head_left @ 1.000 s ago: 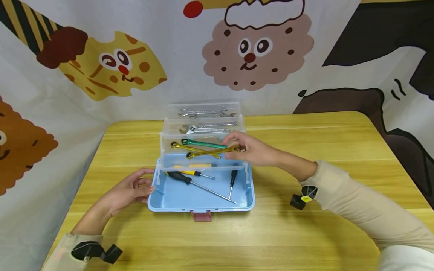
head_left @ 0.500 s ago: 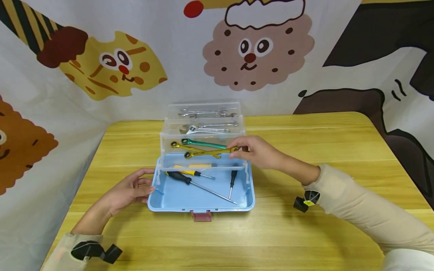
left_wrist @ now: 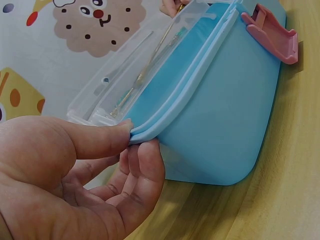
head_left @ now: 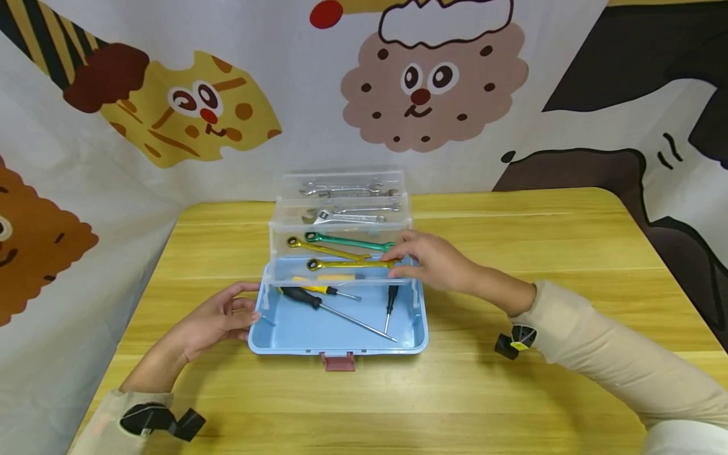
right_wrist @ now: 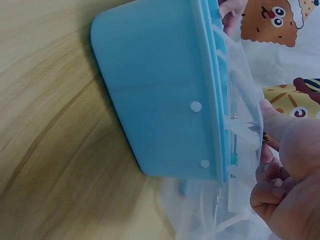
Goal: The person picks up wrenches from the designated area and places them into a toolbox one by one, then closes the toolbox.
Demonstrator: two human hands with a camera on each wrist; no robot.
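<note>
A light blue toolbox (head_left: 423, 322) stands open on the table, with clear fold-out trays (head_left: 272, 246) stepped up behind it. My right hand (head_left: 406, 260) pinches the right end of a gold wrench (head_left: 347, 263) lying level in the lowest clear tray. A green wrench (head_left: 347, 241) and a second gold wrench (head_left: 309, 246) lie just behind it. My left hand (head_left: 227, 316) grips the box's left rim; in the left wrist view the thumb (left_wrist: 95, 137) lies on the rim and the fingers (left_wrist: 145, 165) curl under it. In the right wrist view my right hand (right_wrist: 287, 165) is at the clear tray (right_wrist: 240, 120).
In the blue base lie a black-handled screwdriver (head_left: 332, 309), a yellow-handled one (head_left: 321, 288) and a small black one (head_left: 390, 303). Silver wrenches (head_left: 344, 218) fill the upper trays. A pink latch (head_left: 338, 361) sticks out at the front. A cartoon backdrop (head_left: 421, 95) hangs behind the wooden table (head_left: 512, 392).
My right hand has brought the gold wrench down and toward me; it lay slanted across the other wrenches and now lies level at the tray's front. The left hand has not moved.
</note>
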